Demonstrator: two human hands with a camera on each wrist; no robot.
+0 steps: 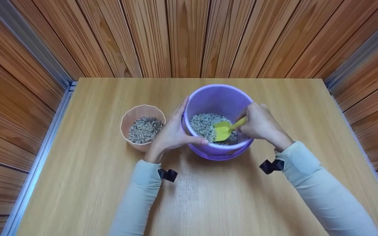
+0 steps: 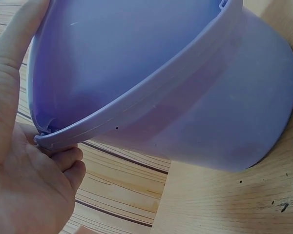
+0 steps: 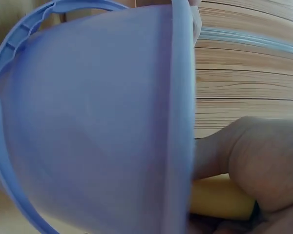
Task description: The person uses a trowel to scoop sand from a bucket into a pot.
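Note:
A purple bucket (image 1: 220,98) stands on the table with grey granular gravel (image 1: 205,123) at its bottom. My left hand (image 1: 175,132) grips its left side, thumb along the near rim and curled fingers outside, as the left wrist view also shows. In my right hand (image 1: 261,123) is the handle of a small yellow shovel (image 1: 222,130), reaching over the bucket's right rim. The shovel's blade lies at the gravel inside. From the right wrist view, the bucket wall (image 3: 97,117) hides the blade, and the bucket's purple handle (image 3: 10,170) hangs down outside.
Left of the bucket, close by my left wrist, a pink faceted pot (image 1: 125,126) holds similar gravel. A few dark specks (image 2: 284,207) lie on the wooden table (image 1: 87,183). Wood-plank walls (image 1: 185,39) enclose the back and sides.

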